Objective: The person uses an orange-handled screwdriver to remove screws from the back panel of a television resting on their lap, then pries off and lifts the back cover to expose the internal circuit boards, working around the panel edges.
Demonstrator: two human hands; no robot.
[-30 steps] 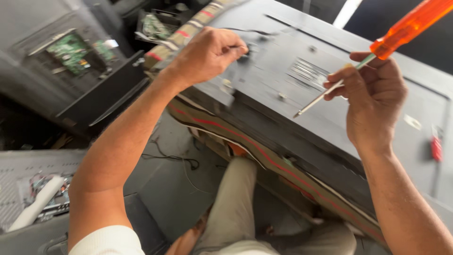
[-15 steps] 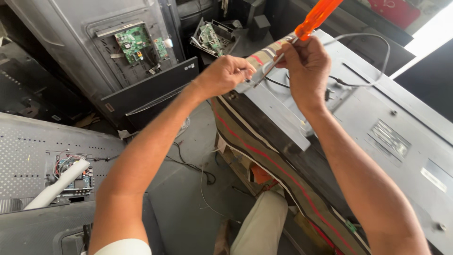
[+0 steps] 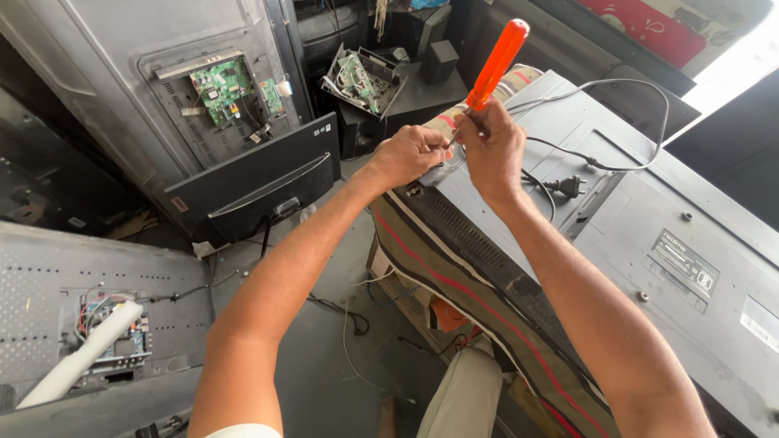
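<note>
A large grey panel is leaned upright at the far left, with a green circuit board exposed in its back. A black monitor is propped against it. Another opened chassis is seen behind. A white tube is laid on a perforated grey panel at lower left.

Single view, head-mounted, above and behind forearms. Faces forward and steeply down along both arms. Close: left hand and right hand near upper centre, grey television back panel fills right side, floor lower centre.
</note>
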